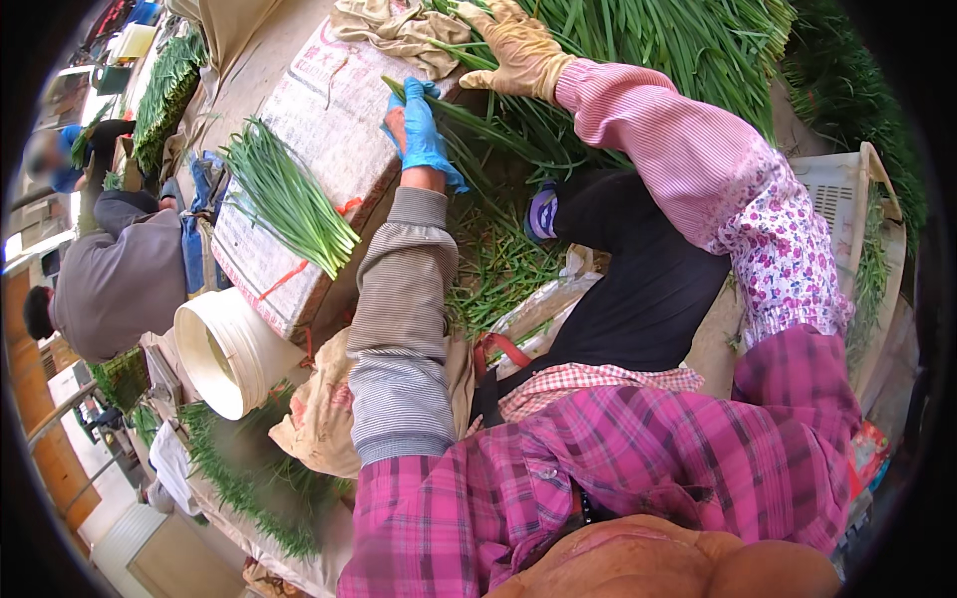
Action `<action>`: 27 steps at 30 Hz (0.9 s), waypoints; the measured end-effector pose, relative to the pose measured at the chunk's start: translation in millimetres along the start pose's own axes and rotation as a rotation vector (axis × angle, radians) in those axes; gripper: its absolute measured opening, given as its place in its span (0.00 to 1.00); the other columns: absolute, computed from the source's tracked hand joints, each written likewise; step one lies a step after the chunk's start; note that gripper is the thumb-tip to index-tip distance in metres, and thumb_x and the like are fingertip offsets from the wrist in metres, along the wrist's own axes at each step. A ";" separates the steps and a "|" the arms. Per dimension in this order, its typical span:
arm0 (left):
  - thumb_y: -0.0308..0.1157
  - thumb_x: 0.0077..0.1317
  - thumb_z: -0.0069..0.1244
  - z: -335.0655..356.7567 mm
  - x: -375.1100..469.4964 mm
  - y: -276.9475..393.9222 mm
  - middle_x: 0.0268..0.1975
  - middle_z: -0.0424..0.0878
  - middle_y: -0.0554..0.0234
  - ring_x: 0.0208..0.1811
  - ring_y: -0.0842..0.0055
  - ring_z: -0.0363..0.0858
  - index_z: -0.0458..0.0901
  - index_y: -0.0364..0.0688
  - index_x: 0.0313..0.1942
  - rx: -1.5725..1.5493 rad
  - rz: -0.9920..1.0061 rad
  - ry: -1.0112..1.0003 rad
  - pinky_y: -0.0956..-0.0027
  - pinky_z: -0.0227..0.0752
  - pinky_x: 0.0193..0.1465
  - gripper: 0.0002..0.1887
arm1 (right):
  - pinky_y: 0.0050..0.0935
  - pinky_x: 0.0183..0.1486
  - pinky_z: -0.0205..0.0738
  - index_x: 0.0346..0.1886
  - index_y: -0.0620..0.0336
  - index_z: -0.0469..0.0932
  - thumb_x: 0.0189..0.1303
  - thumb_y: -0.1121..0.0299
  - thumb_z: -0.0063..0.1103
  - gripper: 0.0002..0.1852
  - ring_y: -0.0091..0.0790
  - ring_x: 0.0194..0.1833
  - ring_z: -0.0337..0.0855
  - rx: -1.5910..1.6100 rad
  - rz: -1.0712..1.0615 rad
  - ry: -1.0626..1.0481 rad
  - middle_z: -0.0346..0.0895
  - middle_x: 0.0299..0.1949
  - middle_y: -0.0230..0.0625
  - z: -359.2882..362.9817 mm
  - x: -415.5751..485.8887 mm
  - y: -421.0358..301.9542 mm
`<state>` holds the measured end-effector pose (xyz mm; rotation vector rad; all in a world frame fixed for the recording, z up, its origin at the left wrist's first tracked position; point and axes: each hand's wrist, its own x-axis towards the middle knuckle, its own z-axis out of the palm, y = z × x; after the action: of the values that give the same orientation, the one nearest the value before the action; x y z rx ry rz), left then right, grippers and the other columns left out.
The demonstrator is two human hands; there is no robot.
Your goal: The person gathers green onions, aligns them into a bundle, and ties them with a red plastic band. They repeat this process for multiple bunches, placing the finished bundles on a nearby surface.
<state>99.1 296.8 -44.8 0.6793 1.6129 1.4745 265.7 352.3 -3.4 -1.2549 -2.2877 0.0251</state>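
My left hand (420,131), in a torn blue disposable glove, grips a few long green leaves of garlic chives (467,123) over the far right edge of a cloth-covered board (329,127). To its right, my right hand (519,56) wears a yellowish work glove; its fingers are spread above the large heap of garlic chives (643,45). On the board lies a bunch of garlic chives (295,198), its pale stem ends towards me, with red ties (284,280) beside and under it.
A white plastic bucket (232,351) lies tilted by the board's near end. Crumpled cloth (396,34) sits at its far end. Loose trimmings (501,276) cover the ground by my legs. A plastic crate (837,187) stands at right. Co-workers (123,284) sit at left among more greens.
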 end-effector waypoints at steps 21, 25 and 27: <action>0.41 0.54 0.55 -12.1 192.7 13.2 0.34 0.85 0.47 0.35 0.57 0.84 0.83 0.32 0.34 1.293 0.441 0.041 0.59 0.77 0.43 0.18 | 0.43 0.53 0.70 0.71 0.64 0.48 0.45 0.75 0.50 0.44 0.56 0.49 0.75 0.351 0.241 -0.020 0.74 0.47 0.56 49.1 2.5 58.8; 0.42 0.52 0.57 -21.8 191.7 15.8 0.35 0.85 0.49 0.36 0.62 0.83 0.84 0.33 0.36 1.089 0.203 -0.150 0.63 0.77 0.44 0.20 | 0.41 0.54 0.70 0.72 0.61 0.48 0.45 0.75 0.49 0.44 0.56 0.49 0.76 0.583 0.342 -0.063 0.75 0.47 0.57 34.3 2.5 59.2; 0.42 0.50 0.62 -23.7 193.6 9.6 0.40 0.84 0.47 0.40 0.64 0.82 0.77 0.29 0.49 1.032 0.285 -0.139 0.65 0.75 0.46 0.30 | 0.39 0.56 0.68 0.72 0.61 0.48 0.44 0.76 0.51 0.45 0.54 0.53 0.74 0.698 0.367 -0.008 0.74 0.51 0.56 40.9 -1.9 69.4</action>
<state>-21.4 447.0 -77.6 1.5810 2.1824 0.6377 302.0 399.6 -57.5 -1.2420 -1.7642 0.8750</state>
